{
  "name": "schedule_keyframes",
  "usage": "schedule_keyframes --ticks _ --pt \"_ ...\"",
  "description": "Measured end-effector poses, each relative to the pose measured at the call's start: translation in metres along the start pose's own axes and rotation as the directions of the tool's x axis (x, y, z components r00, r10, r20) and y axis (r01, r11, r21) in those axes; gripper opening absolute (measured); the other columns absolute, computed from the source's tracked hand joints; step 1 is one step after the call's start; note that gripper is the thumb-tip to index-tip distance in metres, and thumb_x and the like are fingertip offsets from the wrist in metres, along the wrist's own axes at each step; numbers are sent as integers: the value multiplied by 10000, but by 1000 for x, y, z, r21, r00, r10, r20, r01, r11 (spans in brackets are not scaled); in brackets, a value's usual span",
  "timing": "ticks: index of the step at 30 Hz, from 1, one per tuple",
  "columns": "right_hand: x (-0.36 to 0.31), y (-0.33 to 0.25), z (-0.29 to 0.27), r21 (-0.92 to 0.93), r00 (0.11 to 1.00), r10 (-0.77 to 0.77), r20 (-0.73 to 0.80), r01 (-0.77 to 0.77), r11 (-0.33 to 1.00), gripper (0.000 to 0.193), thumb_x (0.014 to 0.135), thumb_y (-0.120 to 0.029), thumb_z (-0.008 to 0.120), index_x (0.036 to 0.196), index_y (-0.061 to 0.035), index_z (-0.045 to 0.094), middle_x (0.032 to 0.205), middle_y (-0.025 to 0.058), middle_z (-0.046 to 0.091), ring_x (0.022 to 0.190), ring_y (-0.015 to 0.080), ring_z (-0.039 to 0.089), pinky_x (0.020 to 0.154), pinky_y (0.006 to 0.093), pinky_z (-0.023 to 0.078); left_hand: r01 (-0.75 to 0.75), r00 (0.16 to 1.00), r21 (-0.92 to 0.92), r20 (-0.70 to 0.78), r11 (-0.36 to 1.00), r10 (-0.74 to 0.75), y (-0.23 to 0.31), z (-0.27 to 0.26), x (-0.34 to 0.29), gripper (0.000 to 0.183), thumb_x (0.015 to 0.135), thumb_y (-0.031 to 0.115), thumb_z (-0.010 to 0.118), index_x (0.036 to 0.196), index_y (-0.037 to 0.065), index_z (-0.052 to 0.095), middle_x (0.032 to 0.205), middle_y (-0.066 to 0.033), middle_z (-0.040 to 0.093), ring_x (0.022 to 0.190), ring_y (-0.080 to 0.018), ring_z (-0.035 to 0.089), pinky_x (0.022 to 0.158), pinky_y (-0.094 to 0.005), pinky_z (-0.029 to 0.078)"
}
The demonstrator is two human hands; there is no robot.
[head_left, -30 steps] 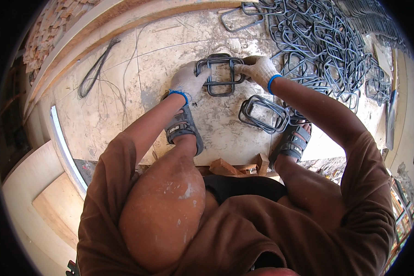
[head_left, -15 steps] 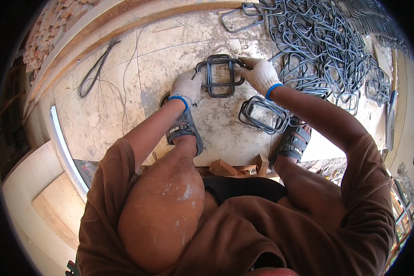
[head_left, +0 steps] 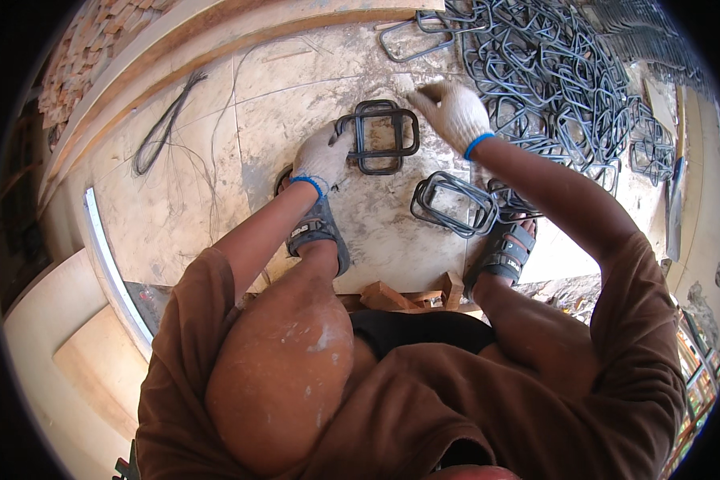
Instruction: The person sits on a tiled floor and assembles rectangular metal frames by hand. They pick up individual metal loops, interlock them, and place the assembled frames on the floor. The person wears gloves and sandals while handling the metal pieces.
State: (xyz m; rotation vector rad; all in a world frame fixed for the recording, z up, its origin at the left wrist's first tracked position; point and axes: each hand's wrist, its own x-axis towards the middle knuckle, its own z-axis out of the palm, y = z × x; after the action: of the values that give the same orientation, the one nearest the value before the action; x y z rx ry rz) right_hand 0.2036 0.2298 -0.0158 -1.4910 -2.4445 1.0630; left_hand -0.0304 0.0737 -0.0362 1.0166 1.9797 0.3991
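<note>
In front of me on the dirty tiled floor lie rectangular steel stirrups point(head_left: 378, 172), bent from dark bar and laid crosswise over one another. My left hand point(head_left: 323, 156), in a white knit glove with a blue cuff, is closed on the left end of the crosswise stirrup point(head_left: 412, 144); its fingertips are partly hidden. My right hand point(head_left: 458, 116), gloved alike, is held apart from the stirrups, to their upper right. Its thumb and fingers are apart, with nothing visible in them. A small stack of stirrups point(head_left: 454, 204) lies nearer my right foot.
A large heap of stirrups point(head_left: 544, 72) covers the far right. Loose tie wire point(head_left: 168, 124) lies on the left, below a long wooden board point(head_left: 176, 60). My sandalled feet flank the work area, and wood blocks point(head_left: 386, 296) lie between my legs.
My right hand has let go of the right side of the crossed stirrups and moved away to the right. My left hand keeps its grip on the left end.
</note>
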Motion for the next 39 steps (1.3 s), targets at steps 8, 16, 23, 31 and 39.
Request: schedule_keyframes --ticks 8,16,23,31,39 --pt "87 48 -2 -652 929 -369 -41 255 714 333 948 -121 658 1268 -112 748 1349 181 678 1119 375 729 896 502 612 -24 993 66 -114 998 31 -8 10 8 674 1039 525 563 1458 1 633 1388 -248 701 1312 -404 653 1129 -457 494" --pt "81 21 -11 -679 949 -225 222 316 662 306 984 -98 633 1273 -89 734 1163 206 767 1131 367 755 915 483 622 -29 973 -159 -230 987 -9 -43 8 -6 502 1079 361 613 1427 1 651 1357 -187 721 1195 -279 711 1045 -378 535" --pt "52 29 -53 -316 900 -413 -142 354 880 219 1063 -221 605 1207 -110 726 1173 188 737 1094 385 727 918 489 597 -147 900 -231 -435 962 33 -22 4 -10 522 1068 420 605 1393 18 681 1285 -183 747 1121 -292 732 1014 -402 557" --pt "4 -5 -65 -185 680 -712 -176 687 702 216 892 -102 730 1108 -104 736 1044 103 743 950 326 754 806 422 628 61 998 -657 17 752 -66 59 -42 -19 513 1088 424 613 1404 26 680 1268 -93 754 961 -147 711 824 -302 553" --pt "-18 3 -30 -339 419 -894 159 873 350 305 852 -180 685 1156 -164 699 1323 19 681 1119 233 722 829 360 630 204 941 -476 338 855 -36 41 -41 -23 458 1006 300 787 1354 7 733 1171 -64 769 969 -130 696 866 -290 544"
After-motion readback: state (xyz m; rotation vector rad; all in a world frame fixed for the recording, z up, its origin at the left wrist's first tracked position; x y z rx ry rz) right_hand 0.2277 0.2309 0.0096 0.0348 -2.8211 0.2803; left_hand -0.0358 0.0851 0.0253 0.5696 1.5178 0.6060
